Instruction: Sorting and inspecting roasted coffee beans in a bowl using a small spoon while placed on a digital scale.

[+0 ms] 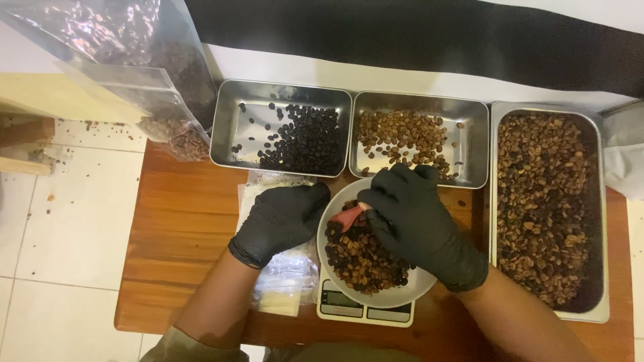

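Coffee beans [362, 258] sit piled in a white bowl [335, 208] on a small digital scale [365, 307], near the front edge of the wooden surface [181, 221]; only one view, head cam looking straight down. Left hand [282, 221], black glove, cups the bowl's left rim, fingers curled against it, likely steadying the bowl. Right hand [416, 224], also gloved, is over the beans with fingers closed around a small red scoop [345, 216], tip down into the pile. Three metal trays line the back: left tray [231, 127] with dark beans, middle tray [469, 134] with light brown beans, big right tray [496, 201] with a mixed lot, so probably separate bins by colour, all within reach. Clear plastic bags [288, 285] lie under the left hand beside the scale. Large clear bag of beans [161, 87] leans at top left. Scale display is mostly covered by the bowl, unreadable. Scoop handle is hidden inside the right hand. Right tray is cut off by the forearm low down.
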